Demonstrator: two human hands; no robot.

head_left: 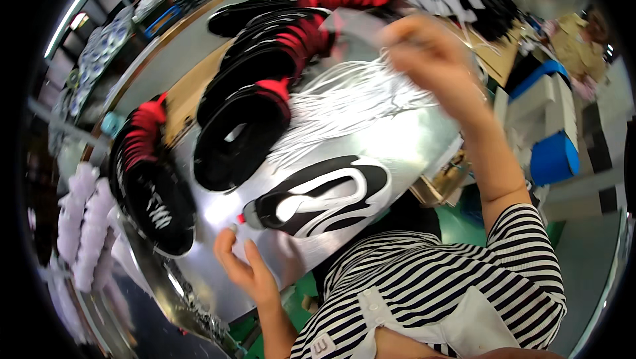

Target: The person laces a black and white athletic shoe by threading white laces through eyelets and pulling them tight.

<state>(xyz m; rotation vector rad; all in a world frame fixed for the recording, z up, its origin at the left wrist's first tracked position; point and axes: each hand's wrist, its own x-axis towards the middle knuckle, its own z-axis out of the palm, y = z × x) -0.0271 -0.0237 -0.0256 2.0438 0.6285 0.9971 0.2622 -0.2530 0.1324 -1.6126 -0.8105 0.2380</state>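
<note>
Right hand [424, 54]: motion-blurred, so its grip on the white laces [344, 97] beneath it cannot be judged. Left hand [242, 263]: fingertips lie at the toe of the black-and-white shoe upper [324, 196]; contact cannot be confirmed. Stacked black-and-red uppers [265, 67] beyond the right hand overlap, hiding one another. The pale stack [83, 226] left of the left hand is too blurred to identify.
</note>
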